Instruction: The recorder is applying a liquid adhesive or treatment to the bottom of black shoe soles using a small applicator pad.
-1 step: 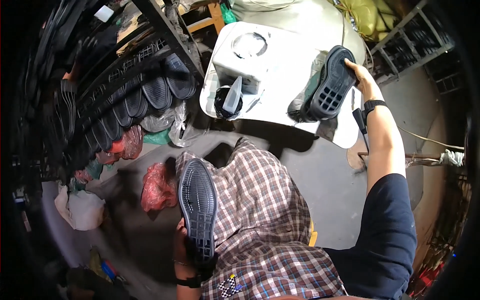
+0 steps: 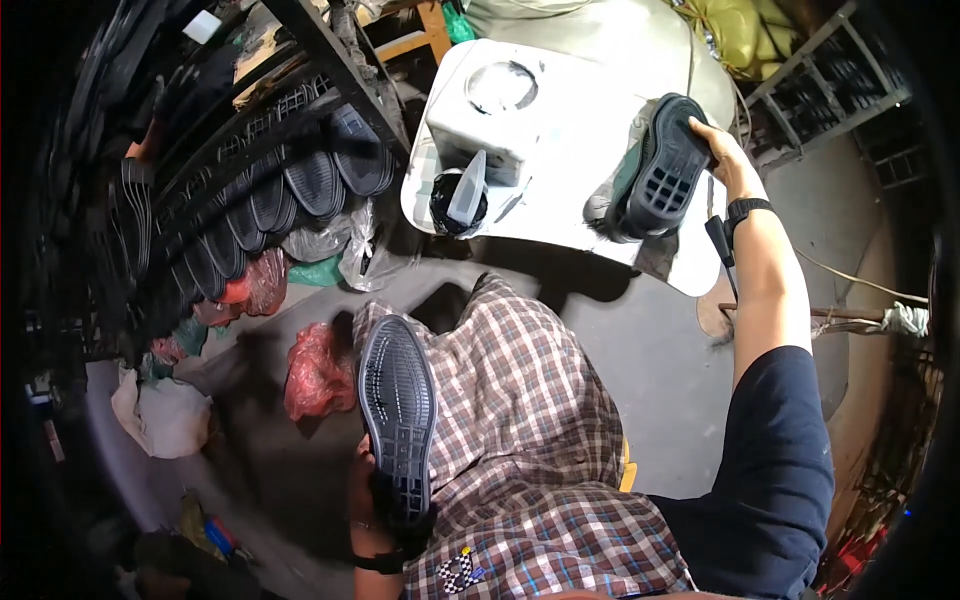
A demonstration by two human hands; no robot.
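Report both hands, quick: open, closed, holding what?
Left hand: holding a black shoe sole, grip partly hidden.
Right hand: holding another black sole over the white table.

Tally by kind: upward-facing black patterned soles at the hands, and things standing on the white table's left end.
Black patterned soles, one at the left hand, one at the right hand: 2
White boxy container: 1
Round black pot: 1
Translucent grey pointed piece: 1
Total: 5

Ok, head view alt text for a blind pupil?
A person's left hand holds a black shoe sole over checked cloth; the right hand grips a second sole at a white table. Other soles line the upper left.
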